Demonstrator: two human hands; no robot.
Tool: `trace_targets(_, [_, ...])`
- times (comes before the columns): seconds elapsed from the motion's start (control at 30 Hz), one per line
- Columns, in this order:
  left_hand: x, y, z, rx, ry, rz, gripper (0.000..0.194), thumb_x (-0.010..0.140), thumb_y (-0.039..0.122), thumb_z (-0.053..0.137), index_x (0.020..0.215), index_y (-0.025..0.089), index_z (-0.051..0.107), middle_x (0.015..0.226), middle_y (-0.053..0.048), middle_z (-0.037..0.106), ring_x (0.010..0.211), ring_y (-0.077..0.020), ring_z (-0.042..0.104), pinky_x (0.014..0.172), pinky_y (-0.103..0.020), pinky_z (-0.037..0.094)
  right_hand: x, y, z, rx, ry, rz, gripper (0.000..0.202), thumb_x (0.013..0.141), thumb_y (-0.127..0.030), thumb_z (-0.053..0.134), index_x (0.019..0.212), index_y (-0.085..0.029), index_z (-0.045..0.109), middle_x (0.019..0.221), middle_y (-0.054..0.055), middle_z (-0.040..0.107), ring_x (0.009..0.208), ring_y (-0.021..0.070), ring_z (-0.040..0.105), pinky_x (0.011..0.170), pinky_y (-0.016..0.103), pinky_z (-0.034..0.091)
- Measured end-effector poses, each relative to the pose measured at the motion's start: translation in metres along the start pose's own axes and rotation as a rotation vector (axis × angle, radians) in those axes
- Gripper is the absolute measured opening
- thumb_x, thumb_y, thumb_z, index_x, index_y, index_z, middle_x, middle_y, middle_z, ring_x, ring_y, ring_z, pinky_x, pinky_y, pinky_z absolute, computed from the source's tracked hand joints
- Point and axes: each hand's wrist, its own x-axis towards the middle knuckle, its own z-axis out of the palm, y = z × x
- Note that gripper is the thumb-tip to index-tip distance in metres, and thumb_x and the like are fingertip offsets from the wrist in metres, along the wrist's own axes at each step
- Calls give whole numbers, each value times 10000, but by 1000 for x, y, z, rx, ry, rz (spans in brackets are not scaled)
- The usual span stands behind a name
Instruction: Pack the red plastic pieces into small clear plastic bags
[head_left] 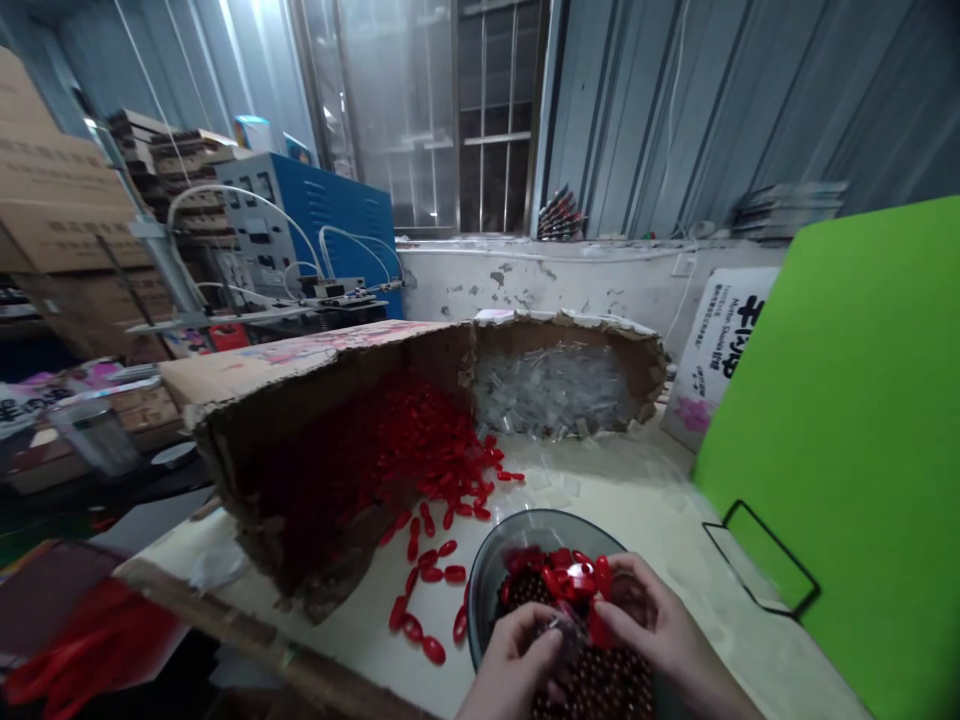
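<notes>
Both hands work over a grey round basin (484, 560) at the front of the table. Many dark brown beads (611, 685) lie in it, with glossy red plastic pieces (559, 577) on top. My right hand (656, 625) is closed, its thumb and fingers pinching a red plastic piece (599, 628). My left hand (517, 655) is closed beside it, fingertips together on a small clear plastic piece (571, 636), blurred, whose exact kind I cannot make out. The two hands nearly meet.
Left of the basin, a torn cardboard box (330, 350) spills red plastic pieces (427, 425) onto the table (630, 480). Another cut box holds clear plastic tubes (555, 385). A green board (847, 400) with a black wire handle stands right. A blue machine (337, 210) stands behind.
</notes>
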Motion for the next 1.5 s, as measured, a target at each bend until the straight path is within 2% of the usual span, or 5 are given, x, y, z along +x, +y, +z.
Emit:
trace_targets(0.2, [-2,0,1,9,-22,-27,500,676,558,687,941,141,611,806,-41,631,568,-84,530,532,-217,408,0,-6,4,28,96,8,430,684,-506,680,982,-228,542,824,45,675,797,217,658,729,345,517])
trace_targets(0.47, [5,-9,2,12,12,27,518,616,610,708,860,158,641,715,-29,606,553,-102,518,515,-228,401,2,2,1,-107,-40,-54,338,692,-383,713,970,-247,577,790,22,645,780,219,649,713,353,517])
trace_targets(0.87, [-9,59,29,54,37,28,329,785,405,603,944,117,599,682,-11,595,512,-84,537,481,-199,435,-4,-24,-4,8,-69,33,359,723,-387,736,997,-186,621,999,71,709,911,192,665,881,366,503])
trace_targets(1.27, [-3,58,28,169,87,96,291,830,393,565,955,133,608,584,21,556,494,-76,506,458,-176,366,-1,-14,5,73,6,28,286,708,-338,748,958,-205,704,981,48,738,912,205,681,894,394,504])
trace_targets(1.5, [-2,46,18,-166,-28,-87,379,731,425,696,924,116,590,730,-44,651,510,-70,551,477,-175,399,14,-13,1,148,-76,147,321,744,-434,713,950,-189,690,959,49,723,861,174,668,799,319,518])
